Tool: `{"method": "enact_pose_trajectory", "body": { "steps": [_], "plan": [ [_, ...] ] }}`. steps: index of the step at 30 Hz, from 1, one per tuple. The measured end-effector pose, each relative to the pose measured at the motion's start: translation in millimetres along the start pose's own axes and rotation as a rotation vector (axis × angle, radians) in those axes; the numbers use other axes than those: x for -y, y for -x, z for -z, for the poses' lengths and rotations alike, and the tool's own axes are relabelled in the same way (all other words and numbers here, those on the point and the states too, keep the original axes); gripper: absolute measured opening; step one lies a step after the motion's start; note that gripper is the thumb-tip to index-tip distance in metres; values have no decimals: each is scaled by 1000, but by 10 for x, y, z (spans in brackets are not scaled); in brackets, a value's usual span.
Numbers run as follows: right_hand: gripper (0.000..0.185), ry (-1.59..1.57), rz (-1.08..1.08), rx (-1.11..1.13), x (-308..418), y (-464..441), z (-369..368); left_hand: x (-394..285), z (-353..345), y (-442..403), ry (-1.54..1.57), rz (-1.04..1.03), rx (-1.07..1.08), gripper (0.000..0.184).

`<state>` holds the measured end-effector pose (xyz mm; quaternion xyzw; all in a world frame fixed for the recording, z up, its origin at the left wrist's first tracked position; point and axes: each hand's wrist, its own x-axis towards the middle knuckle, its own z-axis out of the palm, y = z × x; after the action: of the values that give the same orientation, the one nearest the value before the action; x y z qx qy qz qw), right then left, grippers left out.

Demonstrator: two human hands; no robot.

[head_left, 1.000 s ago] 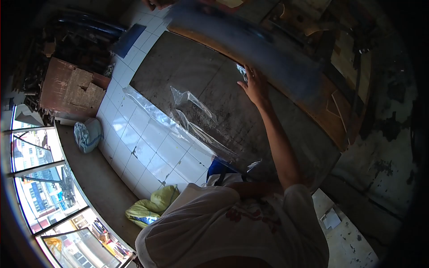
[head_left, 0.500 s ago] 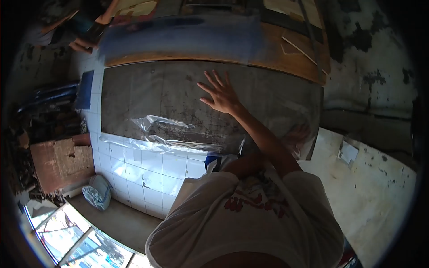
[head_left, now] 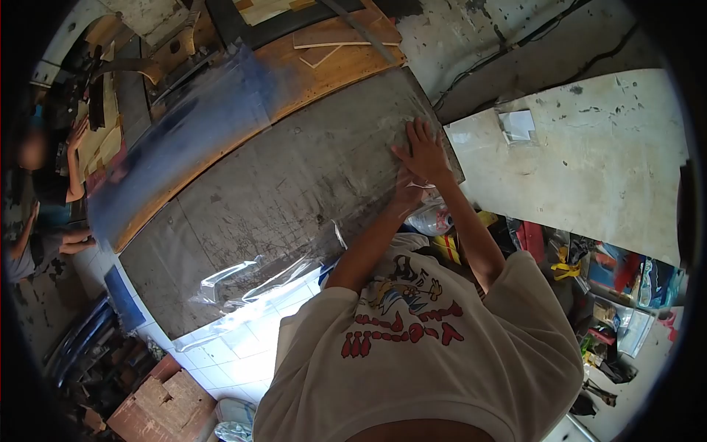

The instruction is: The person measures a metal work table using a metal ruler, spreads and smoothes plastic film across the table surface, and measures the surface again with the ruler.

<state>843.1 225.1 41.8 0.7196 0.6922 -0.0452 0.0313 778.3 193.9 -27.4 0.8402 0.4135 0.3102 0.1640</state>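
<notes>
A clear plastic sheet [head_left: 232, 276] lies over a dark, scratched tabletop [head_left: 243, 199], its wrinkled edge hanging past the near side. My right hand [head_left: 428, 153] presses flat on the sheet near the tabletop's right end, its fingers stretched out. Just below it is my left hand [head_left: 409, 186], which seems to be partly under the plastic. My right hand and the film's glare hide most of its fingers, so I cannot tell how they are held.
Behind the tabletop, a bluish plastic sheet [head_left: 191, 132] covers part of a wooden table [head_left: 317, 77]. Another person [head_left: 62, 177] is at the far left. A pale board [head_left: 582, 158] stands at right, above a pile of packets [head_left: 618, 272]. A reddish-brown box [head_left: 166, 401] sits lower left.
My right hand has moved right across the sheet, close to my left hand. My left hand has drawn in from the far right. The view has turned, and the tabletop now appears slanted.
</notes>
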Motion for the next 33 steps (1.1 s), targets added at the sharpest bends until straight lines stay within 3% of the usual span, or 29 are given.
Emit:
{"method": "enact_pose_trajectory", "body": {
  "steps": [8,11,14,17,20,23,33],
  "plan": [
    [84,-86,24,14,337,67,154,23,-51,6,-13,0,-34,84],
    [75,-340,432,163,552,366,335,14,120,-68,-13,-5,92,82],
    [61,-391,627,-66,777,825,445,34,241,-151,0,-20,236,78],
    [40,-487,521,-132,665,850,617,60,218,-136,20,-50,210,77],
    [22,-437,555,94,708,782,529,88,121,-113,-26,-67,183,74],
    [12,-541,570,-31,863,810,713,60,12,-127,-51,-37,129,66],
    [12,-736,621,-55,1179,845,964,-57,245,-54,15,24,-25,51]
  ]
}}
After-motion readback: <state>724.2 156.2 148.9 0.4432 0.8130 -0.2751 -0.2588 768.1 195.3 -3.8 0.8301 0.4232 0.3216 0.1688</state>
